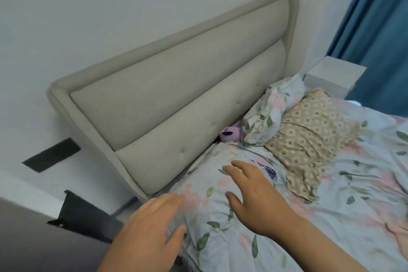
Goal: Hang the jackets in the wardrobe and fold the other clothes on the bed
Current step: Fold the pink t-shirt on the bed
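The left hand (150,227) and right hand (254,201) reach apart, fingers spread and holding nothing, over the floral bed (353,183), with no jackets or wardrobe in sight, so progress can't be judged.

Here's the left hand (152,234), bare and broad across the back, its fingertips (172,201) smeared by blur, cut off near the wrist by the bottom edge. And the right hand (254,201), bare too and sharper, thumb and fingers rounded at the ends. Behind it a bare forearm (320,247) runs uncovered right down to the lower edge.
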